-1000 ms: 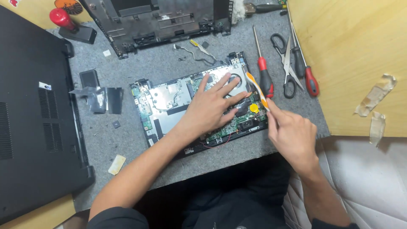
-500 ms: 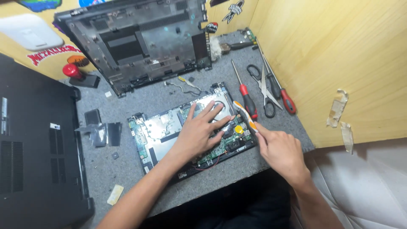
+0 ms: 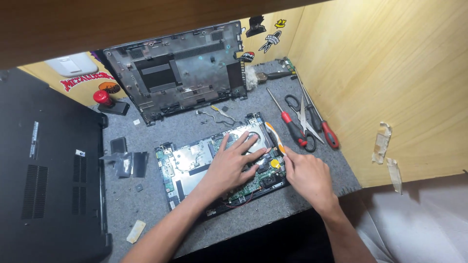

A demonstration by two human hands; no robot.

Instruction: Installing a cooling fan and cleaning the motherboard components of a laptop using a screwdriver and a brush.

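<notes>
left hand [image 3: 229,168]: flat and open on the open laptop [image 3: 195,168]
right hand [image 3: 307,178]: grip closed on orange tool [image 3: 274,137]; near bench front edge

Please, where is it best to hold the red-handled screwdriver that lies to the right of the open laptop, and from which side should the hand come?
Grip the red-handled screwdriver at its thick red-and-black handle, coming from above and from the near side. It lies flat on the grey mat with the thin shaft pointing away, so the handle end is closest. The scissors lie close beside it, so probably pinch across the handle from the left.
</notes>
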